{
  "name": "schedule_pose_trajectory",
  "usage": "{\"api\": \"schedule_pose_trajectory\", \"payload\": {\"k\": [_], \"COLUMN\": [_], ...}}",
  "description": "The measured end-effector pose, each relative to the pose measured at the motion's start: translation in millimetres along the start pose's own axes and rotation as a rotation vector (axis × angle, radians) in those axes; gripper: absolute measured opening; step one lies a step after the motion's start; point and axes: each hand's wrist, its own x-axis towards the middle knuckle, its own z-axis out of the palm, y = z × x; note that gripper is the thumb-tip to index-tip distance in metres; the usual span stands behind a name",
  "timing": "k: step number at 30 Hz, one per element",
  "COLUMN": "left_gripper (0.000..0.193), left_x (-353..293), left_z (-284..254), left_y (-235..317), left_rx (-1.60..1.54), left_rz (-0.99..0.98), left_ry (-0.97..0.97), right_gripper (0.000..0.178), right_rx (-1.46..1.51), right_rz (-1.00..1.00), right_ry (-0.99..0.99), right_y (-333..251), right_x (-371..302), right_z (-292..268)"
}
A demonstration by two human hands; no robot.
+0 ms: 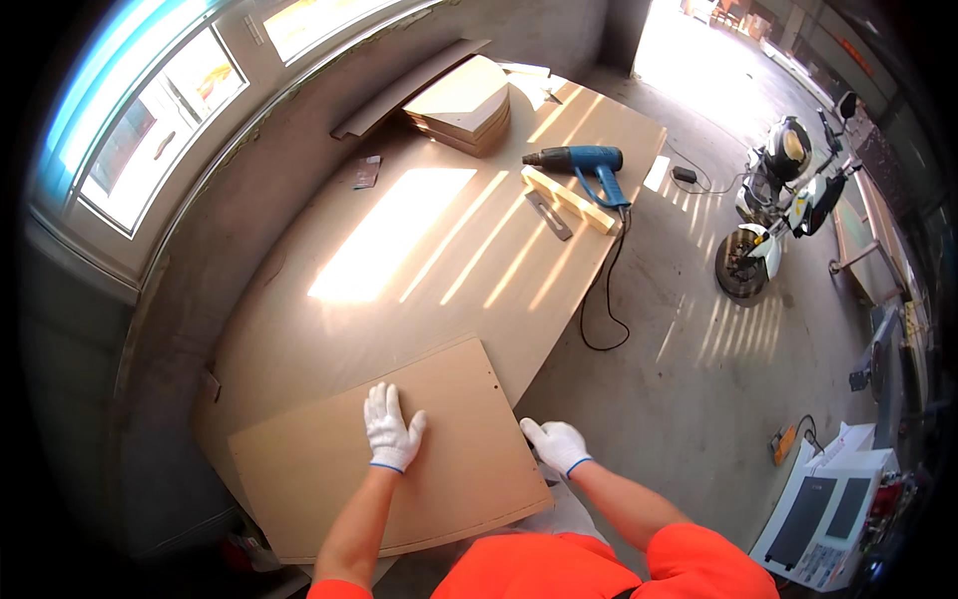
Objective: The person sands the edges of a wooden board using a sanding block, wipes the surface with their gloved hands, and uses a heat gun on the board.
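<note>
A large tan board [309,469] with a curved near edge lies on the near end of the worktable, with small dark holes along its right edge. My left hand [391,429], in a white glove with a blue cuff, rests flat on the board, fingers stretched out. Just off the board's right edge is my right hand [557,444], gloved the same way. Its fingers are closed, and a bit of something dark shows between them and the board's edge. What it is, I cannot make out.
On the worktable [399,329] lie a blue heat gun [589,165], a wooden strip [569,200], a flat metal scraper [549,216] and a stack of curved boards [459,105]. A cord hangs off the table's right edge. A motorcycle [778,210] and a white machine [823,509] stand rightward.
</note>
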Motion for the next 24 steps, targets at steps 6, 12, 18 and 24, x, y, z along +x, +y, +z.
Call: {"api": "schedule_pose_trajectory", "payload": {"k": [6, 12, 18, 24], "left_gripper": [0.078, 0.074, 0.071, 0.07], "left_x": [-3.3, -0.9, 2.4, -15.9], "left_z": [6.0, -4.7, 2.2, 4.5], "left_y": [22.3, 21.4, 23.9, 12.2], "left_rx": [0.017, 0.031, -0.013, -0.001], "left_rz": [-0.022, -0.044, -0.024, -0.012], "left_ry": [0.003, 0.006, 0.05, 0.061], "right_gripper": [0.046, 0.053, 0.04, 0.011], "right_rx": [-0.216, -0.38, -0.041, 1.448], "right_rz": [-0.404, 0.098, -0.023, -0.058], "right_ry": [0.877, 0.643, 0.537, 0.019], "right_y": [-42.1, -98.3, -56.0, 37.5], "right_x": [219.6, 294.7, 248.2, 43.3], "right_z": [-138.4, -202.0, -181.0, -60.9]}}
